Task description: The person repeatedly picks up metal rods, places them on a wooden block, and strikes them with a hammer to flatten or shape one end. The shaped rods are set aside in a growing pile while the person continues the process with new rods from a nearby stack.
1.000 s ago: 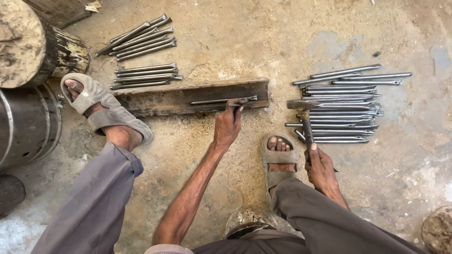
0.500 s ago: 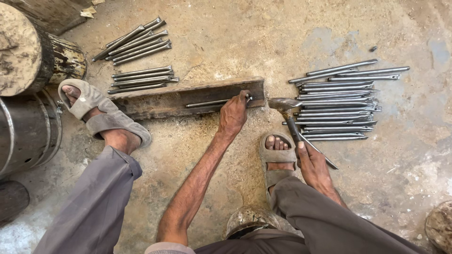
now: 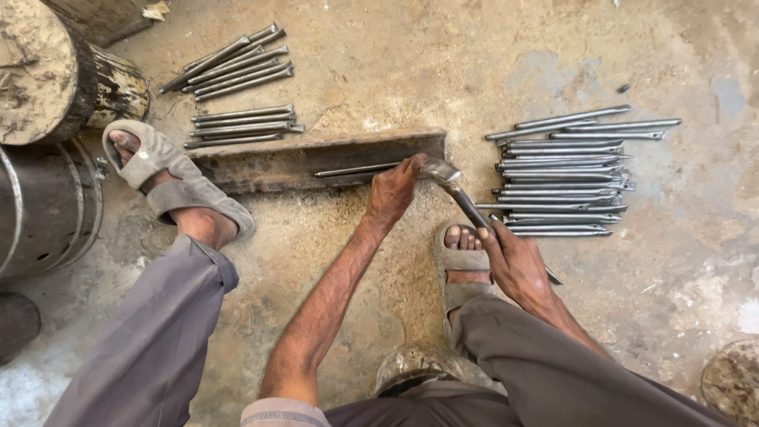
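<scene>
My left hand (image 3: 393, 190) pinches one thin steel rod (image 3: 356, 168) that lies along a rusty iron bar (image 3: 316, 160) on the ground. My right hand (image 3: 514, 261) grips the handle of a hammer (image 3: 455, 186), whose metal head is down right beside the rod's end and my left fingers. Whether the head touches the rod is not clear. Both of my feet in grey sandals flank the bar.
A pile of several steel rods (image 3: 565, 174) lies to the right. Two more bundles (image 3: 233, 63) (image 3: 241, 126) lie behind the bar at left. A wooden stump (image 3: 47, 71) and a dark metal drum (image 3: 43, 205) stand at far left.
The hammer has swung left and down from over the right pile to the rod's end by my left hand. My left hand has kept hold of the rod on the bar.
</scene>
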{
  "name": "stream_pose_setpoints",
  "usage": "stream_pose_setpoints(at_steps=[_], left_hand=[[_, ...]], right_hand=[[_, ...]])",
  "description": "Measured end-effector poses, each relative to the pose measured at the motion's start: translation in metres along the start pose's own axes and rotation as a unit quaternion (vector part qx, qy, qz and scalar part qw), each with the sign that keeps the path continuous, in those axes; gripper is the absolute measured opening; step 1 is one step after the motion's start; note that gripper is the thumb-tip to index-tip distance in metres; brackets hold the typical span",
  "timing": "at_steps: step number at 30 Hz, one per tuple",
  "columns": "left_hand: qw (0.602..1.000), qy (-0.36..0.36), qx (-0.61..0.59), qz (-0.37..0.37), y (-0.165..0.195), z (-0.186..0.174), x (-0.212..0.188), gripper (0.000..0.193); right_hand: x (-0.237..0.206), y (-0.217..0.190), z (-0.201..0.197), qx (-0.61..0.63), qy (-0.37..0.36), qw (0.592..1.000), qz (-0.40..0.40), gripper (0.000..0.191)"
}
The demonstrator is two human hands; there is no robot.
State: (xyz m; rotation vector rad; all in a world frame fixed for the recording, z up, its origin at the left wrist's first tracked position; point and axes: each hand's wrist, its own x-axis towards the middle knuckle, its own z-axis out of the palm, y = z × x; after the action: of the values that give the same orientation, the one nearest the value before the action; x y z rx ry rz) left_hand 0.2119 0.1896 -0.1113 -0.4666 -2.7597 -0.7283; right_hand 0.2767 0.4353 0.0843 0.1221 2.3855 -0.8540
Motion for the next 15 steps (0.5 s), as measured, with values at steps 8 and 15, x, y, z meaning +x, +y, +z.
stream_pose_setpoints(at_steps=[8,15], left_hand=[[1.000,0.007,0.007,-0.001,-0.004,0.001,-0.005,0.056],[0.999,-0.018,0.004,-0.027,-0.002,0.001,0.002,0.043]], right_hand=[[-0.014,0.018,-0.008,0.187,0.129,0.927,-0.299,0.036],[0.012,0.021,0.013,-0.038,0.049,0.998,-0.029,0.030]])
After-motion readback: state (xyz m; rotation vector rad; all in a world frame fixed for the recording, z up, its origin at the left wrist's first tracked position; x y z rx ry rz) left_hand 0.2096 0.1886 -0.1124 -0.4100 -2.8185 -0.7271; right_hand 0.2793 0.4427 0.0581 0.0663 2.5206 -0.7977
